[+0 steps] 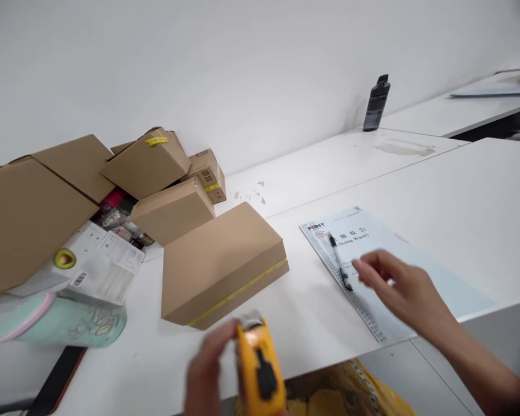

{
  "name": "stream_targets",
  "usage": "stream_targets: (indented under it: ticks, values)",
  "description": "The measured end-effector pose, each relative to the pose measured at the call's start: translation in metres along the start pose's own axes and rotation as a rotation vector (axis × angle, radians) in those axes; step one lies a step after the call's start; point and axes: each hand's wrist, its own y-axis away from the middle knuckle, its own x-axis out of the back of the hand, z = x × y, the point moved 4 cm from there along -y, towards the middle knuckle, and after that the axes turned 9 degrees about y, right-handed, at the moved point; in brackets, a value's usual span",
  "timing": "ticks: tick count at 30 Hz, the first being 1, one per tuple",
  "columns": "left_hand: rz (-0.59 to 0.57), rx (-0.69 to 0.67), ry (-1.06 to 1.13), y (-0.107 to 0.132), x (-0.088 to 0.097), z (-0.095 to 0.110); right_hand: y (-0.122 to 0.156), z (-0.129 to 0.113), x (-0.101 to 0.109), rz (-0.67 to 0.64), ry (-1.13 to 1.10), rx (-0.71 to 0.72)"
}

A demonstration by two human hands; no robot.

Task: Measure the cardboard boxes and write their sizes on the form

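At the white table (125,375) by the wall (264,75), our left hand (205,370) grips a tape measure (262,361); our right hand (398,283) hangs loose.

Tabletop (305,297) gap between carton (223,254) and report (366,240)

Your left hand (203,370) is blurred and cut off by the lower edge, as is the yellow tape measure (260,361). Your right hand (405,292) hides part of the report (357,240), whose small print you cannot read. The left edge crops the large carton (30,214). The label on the dark bottle (377,104) is illegible.
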Motion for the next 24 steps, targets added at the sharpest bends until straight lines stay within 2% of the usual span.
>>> stream_targets:
  ticks: [2, 4, 6, 8, 10, 12, 13, 15, 17, 18, 19, 22, 24]
  values:
    - [0.179, -0.151, -0.338, -0.031, 0.024, 0.024, -0.038, 0.021, -0.006, -0.066, 0.233, -0.108]
    - [0.268, -0.295, -0.538, -0.064, 0.036, 0.039, -0.063, 0.035, -0.021, -0.160, 0.389, -0.119]
    - [0.231, -0.343, -0.642, -0.098, 0.039, 0.038, -0.075, 0.040, -0.038, -0.243, 0.449, -0.041]
    - [0.157, -0.282, -0.710, -0.126, 0.040, 0.021, -0.077, 0.042, -0.049, -0.291, 0.411, 0.052]
    - [0.072, -0.191, -0.749, -0.146, 0.043, 0.000, -0.076, 0.046, -0.050, -0.329, 0.255, 0.054]
    - [0.015, -0.144, -0.764, -0.155, 0.046, -0.014, -0.073, 0.054, -0.041, -0.365, -0.042, -0.042]
    - [0.023, -0.161, -0.781, -0.155, 0.045, -0.016, -0.071, 0.059, -0.034, -0.373, -0.223, -0.101]
    - [0.099, -0.288, -0.827, -0.147, 0.037, -0.008, -0.068, 0.067, -0.017, -0.339, -0.561, -0.173]
    - [0.169, -0.499, -0.812, -0.127, 0.010, 0.007, -0.065, 0.072, -0.001, -0.258, -0.761, -0.193]
    - [0.153, -0.597, -0.740, -0.115, -0.011, 0.013, -0.063, 0.074, 0.004, -0.215, -0.803, -0.199]
    - [0.076, -0.664, -0.654, -0.104, -0.036, 0.016, -0.061, 0.075, 0.008, -0.172, -0.818, -0.205]
    - [-0.478, -0.674, -0.346, -0.074, -0.125, 0.005, -0.058, 0.073, 0.006, -0.072, -0.733, -0.232]
    - [-0.755, -0.597, -0.355, -0.063, -0.174, -0.015, -0.058, 0.070, -0.002, -0.054, -0.661, -0.258]
